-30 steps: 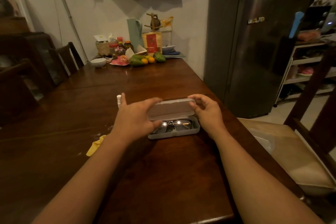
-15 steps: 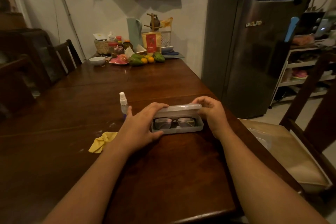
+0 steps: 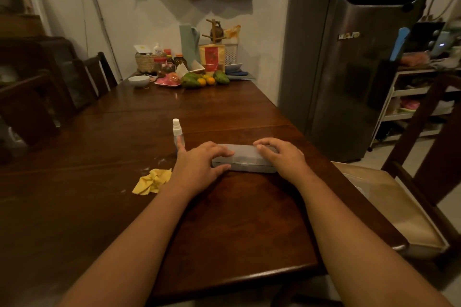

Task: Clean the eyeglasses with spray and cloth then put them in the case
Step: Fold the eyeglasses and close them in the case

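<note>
Grey plastic, long and smooth with round ends: the case (image 3: 245,161) lies flat on the brown bench (image 3: 224,219), lid down. The left hand (image 3: 199,164) holds one end, fingers (image 3: 223,152) on top, thumb in front. The right hand (image 3: 284,157) curls its fingers over the other end. A bottle (image 3: 177,129) stands just behind the left hand, and a crumpled yellow cloth (image 3: 152,180) lies nearby.

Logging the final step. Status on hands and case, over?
Left hand and right hand both grip the case, one at each end. Lid down, glasses out of sight. Spray bottle and yellow cloth lie left, clear of it.
</note>
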